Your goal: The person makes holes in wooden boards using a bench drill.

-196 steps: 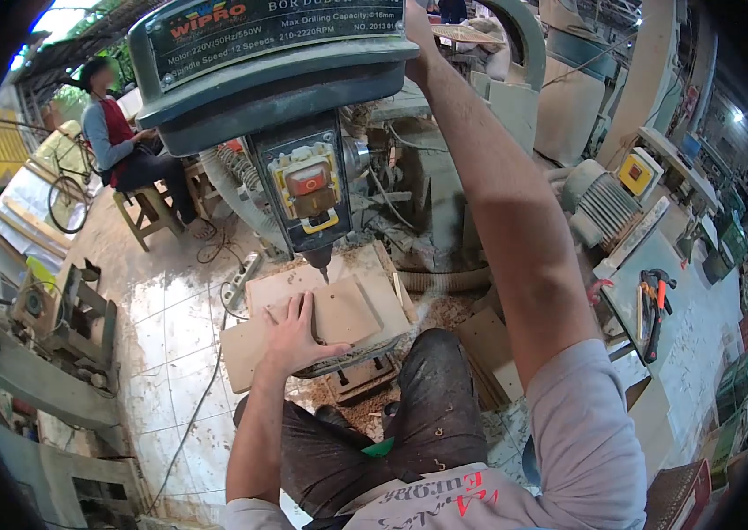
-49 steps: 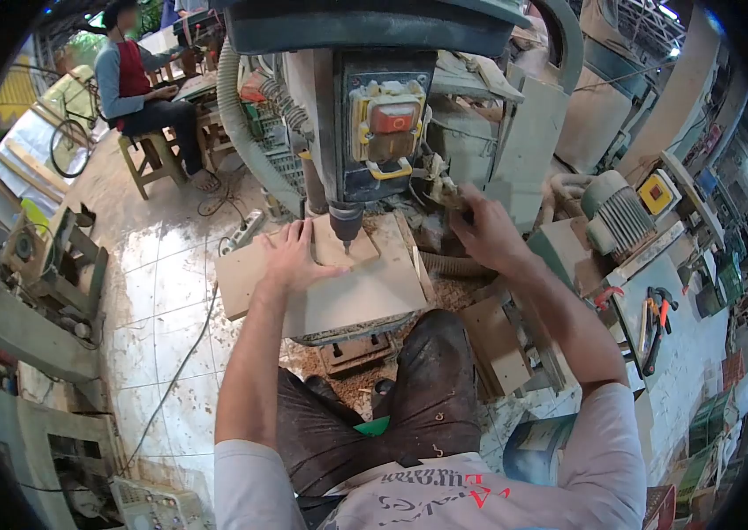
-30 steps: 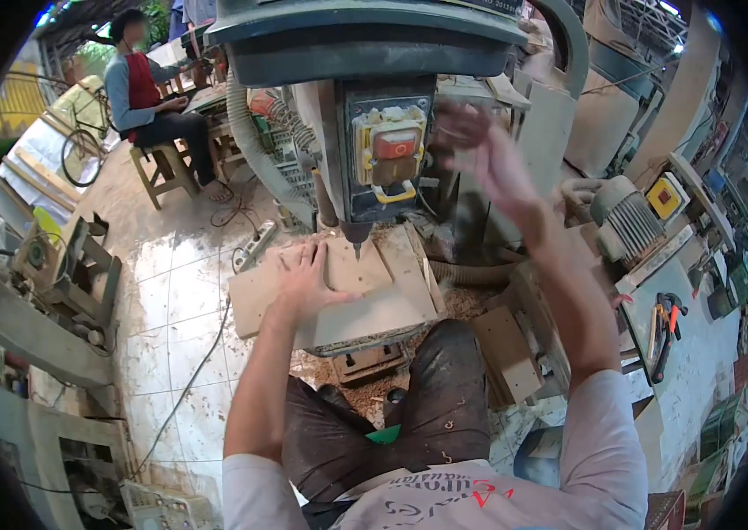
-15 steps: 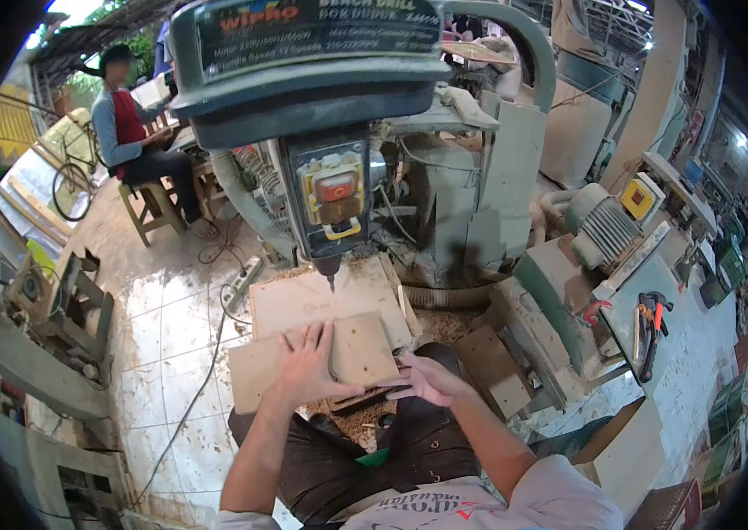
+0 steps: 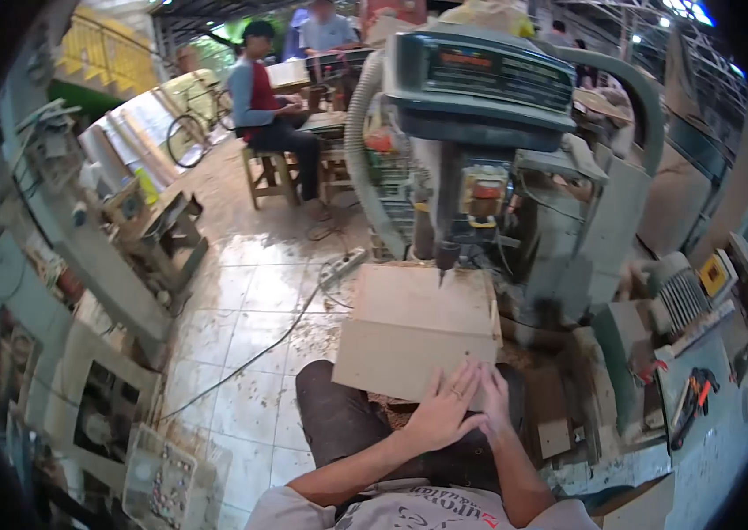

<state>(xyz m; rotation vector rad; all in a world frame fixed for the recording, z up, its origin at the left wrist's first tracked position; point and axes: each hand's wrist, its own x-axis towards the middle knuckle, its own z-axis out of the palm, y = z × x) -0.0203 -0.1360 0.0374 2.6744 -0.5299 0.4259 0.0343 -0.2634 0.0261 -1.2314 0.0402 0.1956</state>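
Observation:
A flat, pale wooden board (image 5: 383, 355) lies across the front of the bench drill's worktable (image 5: 392, 291), its near edge above my lap. My left hand (image 5: 446, 408) is at the board's near right edge, fingers extended, with nothing visible in it. Close against it on the right is my right hand (image 5: 495, 397), its fingers also stretched out over the board's right corner. The two hands touch or overlap. Above the far part of the table, the drill chuck and bit (image 5: 445, 265) point downward.
The bench drill's head (image 5: 480, 84) stands ahead. A seated person (image 5: 264, 106) and another person (image 5: 325, 31) are farther back. A cable (image 5: 259, 362) crosses the tiled floor. Pliers (image 5: 701, 389) lie on a surface at right; a clear bin (image 5: 166, 477) is lower left.
The view has swung left, so the drill appears farther right. My left hand has moved from the board's middle to its right end, beside my right hand.

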